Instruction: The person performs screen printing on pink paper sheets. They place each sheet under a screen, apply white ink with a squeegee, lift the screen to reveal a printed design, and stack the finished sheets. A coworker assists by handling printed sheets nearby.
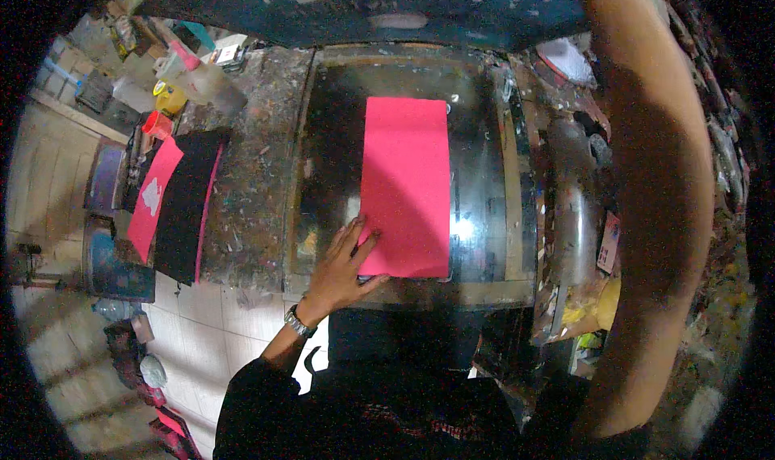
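A bright pink rectangular sheet [408, 177] lies lengthwise on a dark, glossy glass-like panel [331, 137] in the middle of the worktable. My left hand [339, 266] rests at its lower left edge, with fingers apart and the fingertips and thumb touching the sheet; a metal watch circles that wrist. My right forearm [662, 177] is raised along the right side and runs out past the top edge, so the right hand is out of sight. Across the top hangs a large dark blue panel [500, 8] with pale patches.
Left on the stained table [258, 153] lie black sheets [186, 210] and another pink sheet [157, 194]. Behind them stand a pink-nozzled bottle [206, 77], a yellow container [169, 98] and a red cup [157, 124]. A shiny grey cylinder [575, 210] lies at the right.
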`<action>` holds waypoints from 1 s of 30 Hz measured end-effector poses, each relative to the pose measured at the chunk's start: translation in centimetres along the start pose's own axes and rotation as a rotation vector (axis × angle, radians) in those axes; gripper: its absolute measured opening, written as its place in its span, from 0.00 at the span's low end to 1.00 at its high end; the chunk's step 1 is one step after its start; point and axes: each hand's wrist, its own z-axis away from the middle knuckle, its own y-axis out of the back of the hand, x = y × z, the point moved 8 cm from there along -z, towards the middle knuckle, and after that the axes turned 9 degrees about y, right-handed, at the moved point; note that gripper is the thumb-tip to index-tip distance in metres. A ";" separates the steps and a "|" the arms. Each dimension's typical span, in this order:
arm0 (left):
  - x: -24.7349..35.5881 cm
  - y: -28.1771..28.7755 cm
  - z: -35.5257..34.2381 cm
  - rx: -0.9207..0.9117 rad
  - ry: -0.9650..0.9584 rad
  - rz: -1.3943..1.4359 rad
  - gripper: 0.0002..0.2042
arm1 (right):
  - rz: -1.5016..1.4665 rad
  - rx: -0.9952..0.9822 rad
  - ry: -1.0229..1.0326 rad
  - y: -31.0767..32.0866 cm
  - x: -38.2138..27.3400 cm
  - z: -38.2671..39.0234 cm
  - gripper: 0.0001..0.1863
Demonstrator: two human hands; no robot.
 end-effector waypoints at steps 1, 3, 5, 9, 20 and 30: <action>0.6 0.9 -0.5 0.025 -0.021 -0.003 0.42 | 0.145 0.031 -0.067 1.0 -0.5 1.4 0.45; 1.0 5.1 -2.1 0.186 0.004 0.119 0.42 | 0.136 -0.165 -0.265 1.2 -2.8 4.8 0.45; -1.2 11.3 -0.1 0.424 0.204 0.338 0.40 | 0.130 -0.108 -0.156 -2.4 -7.1 8.4 0.38; -3.8 14.5 -1.4 0.577 0.419 1.420 0.31 | 0.303 0.227 0.205 -4.8 -13.2 21.0 0.25; -9.8 -2.3 6.5 0.306 0.791 1.347 0.18 | -0.141 -0.773 -0.069 -20.7 -13.3 33.9 0.20; -8.3 0.8 6.0 0.378 0.746 1.342 0.16 | 0.229 -0.250 0.114 -27.0 -8.0 27.7 0.15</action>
